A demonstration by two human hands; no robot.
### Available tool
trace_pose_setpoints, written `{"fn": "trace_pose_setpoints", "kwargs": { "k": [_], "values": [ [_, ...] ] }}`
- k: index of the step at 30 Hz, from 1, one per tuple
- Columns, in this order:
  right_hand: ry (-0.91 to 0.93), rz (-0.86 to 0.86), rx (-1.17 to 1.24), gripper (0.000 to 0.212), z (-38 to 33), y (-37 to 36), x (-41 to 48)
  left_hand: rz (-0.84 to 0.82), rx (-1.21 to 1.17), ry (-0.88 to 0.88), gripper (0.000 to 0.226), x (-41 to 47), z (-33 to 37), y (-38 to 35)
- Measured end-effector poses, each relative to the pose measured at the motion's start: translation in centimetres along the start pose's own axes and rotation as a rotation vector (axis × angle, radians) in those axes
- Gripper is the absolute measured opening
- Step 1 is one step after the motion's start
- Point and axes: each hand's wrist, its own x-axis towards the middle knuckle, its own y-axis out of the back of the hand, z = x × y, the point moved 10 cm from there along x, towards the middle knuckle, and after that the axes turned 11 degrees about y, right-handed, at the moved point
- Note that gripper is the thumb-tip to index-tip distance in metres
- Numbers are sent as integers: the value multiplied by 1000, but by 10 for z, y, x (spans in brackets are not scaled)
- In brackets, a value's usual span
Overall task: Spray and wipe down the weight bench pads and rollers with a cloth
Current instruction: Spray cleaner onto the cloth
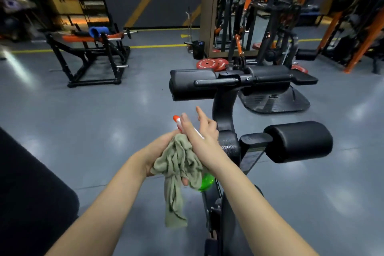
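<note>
The weight bench point(223, 108) stands ahead, its black bench pad point(31, 193) cut off at the lower left corner. Upper rollers point(193, 87) cap the post. One lower roller point(299, 141) shows on the right, and its twin is hidden behind the hands. The left hand point(160, 149) grips a bunched olive cloth point(178, 164), which hides most of its fingers. The right hand point(199, 137) closes around the spray bottle point(207, 182) neck above the bench frame, index finger straight. The cloth covers the bottle's middle. Lettering on the red weight plates point(207, 64) is unreadable.
</note>
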Motion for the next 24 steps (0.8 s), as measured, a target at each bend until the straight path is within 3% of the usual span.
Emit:
{"fn": "trace_pose_setpoints", "kwargs": {
  "k": [4, 7, 9, 12, 13, 16, 18, 20, 24],
  "values": [
    [-95, 131, -21, 101, 10, -3, 14, 130, -124, -93, 43, -1, 12, 32],
    [-165, 118, 170, 90, 33, -9, -3, 261, -314, -152, 25, -4, 14, 59],
    [-243, -38, 361, 90, 42, -32, -15, 372, -203, -252, 14, -7, 25, 65],
    [-352, -33, 540, 101, 62, -45, -18, 506, 15, -340, 12, -4, 32, 55],
    [-364, -14, 571, 95, 68, -46, -17, 527, 20, -334, 15, 1, 28, 54],
    [-295, 34, 601, 52, 77, -40, -23, 579, -12, -292, 25, 13, 7, 59],
    [-210, 135, 609, 35, 85, -27, -27, 531, -21, -243, 34, 24, -6, 56],
    [-153, 290, 578, 38, 95, -1, -33, 519, -61, -251, 44, 30, -6, 60],
    [-155, 543, 436, 38, 124, 75, -49, 700, -87, -359, 48, 35, 14, 91]
  ]
}}
